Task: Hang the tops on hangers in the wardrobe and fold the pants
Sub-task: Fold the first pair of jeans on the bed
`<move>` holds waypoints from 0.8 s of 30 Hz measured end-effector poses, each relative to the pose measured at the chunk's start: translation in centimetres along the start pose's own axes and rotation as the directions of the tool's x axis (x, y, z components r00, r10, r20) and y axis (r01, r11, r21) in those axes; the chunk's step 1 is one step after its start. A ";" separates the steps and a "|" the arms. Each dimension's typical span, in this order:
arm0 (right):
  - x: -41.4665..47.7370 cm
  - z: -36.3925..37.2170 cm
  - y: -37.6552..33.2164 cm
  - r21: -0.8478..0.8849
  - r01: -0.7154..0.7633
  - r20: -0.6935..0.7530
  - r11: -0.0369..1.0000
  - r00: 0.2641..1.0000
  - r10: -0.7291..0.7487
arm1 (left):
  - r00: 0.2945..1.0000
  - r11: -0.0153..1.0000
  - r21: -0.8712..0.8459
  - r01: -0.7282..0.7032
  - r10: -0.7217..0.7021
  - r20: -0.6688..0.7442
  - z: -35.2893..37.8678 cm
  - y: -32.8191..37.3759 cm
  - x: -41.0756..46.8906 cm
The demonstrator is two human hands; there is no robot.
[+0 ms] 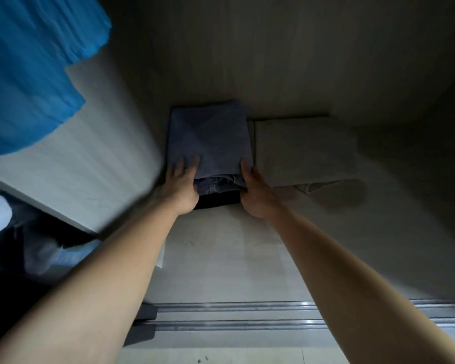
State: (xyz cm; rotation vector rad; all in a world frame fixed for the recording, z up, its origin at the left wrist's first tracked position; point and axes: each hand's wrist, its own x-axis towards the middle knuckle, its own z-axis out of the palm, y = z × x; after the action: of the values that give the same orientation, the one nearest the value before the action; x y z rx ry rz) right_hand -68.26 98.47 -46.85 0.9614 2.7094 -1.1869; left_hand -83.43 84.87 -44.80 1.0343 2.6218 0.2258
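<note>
Left hand (183, 179): fingers lie flat on top of the folded blue-grey denim pants (208, 137) at their 7 o'clock corner, thumb tucked against the front edge. You're pinching that corner. Right hand (252, 190): thumb on top at the 5 o'clock corner, fingers curled under the front edge, also gripping.

Head view (the only one):
- The denim pants sit at frame centre on the pale wardrobe floor (221, 258), far edge close to the back wall.
- They lie on a dark folded garment (218, 200), visible only as a strip at 6 o'clock.
- The folded beige pants (305, 151) lie at 3 o'clock, just beside. Touching or not, can't tell.
- A bright blue hanging top (24, 74) is at 10 o'clock, blurred.
- The metal sliding-door track (234, 313) is at 6 o'clock.

Risks, my read:
- The denim's front layers gape loosely between your hands. Pull your fingers out fast and the top fold drags open.
- Shove toward 3 o'clock and you'll nudge the beige pile. Its front edge already bulges loose.
- Uneven release could skew the denim off the dark garment.
</note>
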 end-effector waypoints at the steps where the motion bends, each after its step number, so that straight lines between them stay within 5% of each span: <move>1: 0.1 -0.2 0.0 -0.013 0.007 0.021 1.000 1.000 -0.007 | 1.000 1.000 0.014 0.004 -0.004 0.026 0.1 -0.3 -0.2; 5: -0.2 -1.6 0.0 -0.033 0.005 -0.039 0.999 0.999 -0.007 | 0.996 0.993 0.112 0.044 -0.052 0.072 -1.1 0.7 -0.1; 8: -2.1 -3.5 0.0 -0.209 -0.074 -0.218 0.975 0.976 0.027 | 0.983 0.958 0.285 0.005 0.048 -0.178 -2.5 2.3 -1.8; 12: -6.2 -7.4 -0.9 -0.466 -0.062 -0.312 0.883 0.945 -0.099 | 0.855 0.902 0.419 -0.109 0.300 -0.423 -4.5 4.1 -5.7; 24: -24.8 -21.3 -10.3 -0.486 -0.116 -0.239 0.866 0.971 -0.004 | 0.899 0.913 0.329 -0.240 0.338 -0.280 -18.8 14.3 -21.5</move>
State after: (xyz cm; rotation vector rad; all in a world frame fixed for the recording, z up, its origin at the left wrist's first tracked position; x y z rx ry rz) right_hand -49.38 94.46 -18.49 1.1357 2.9019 -0.3309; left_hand -65.97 79.97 -18.51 1.6248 2.8430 0.0905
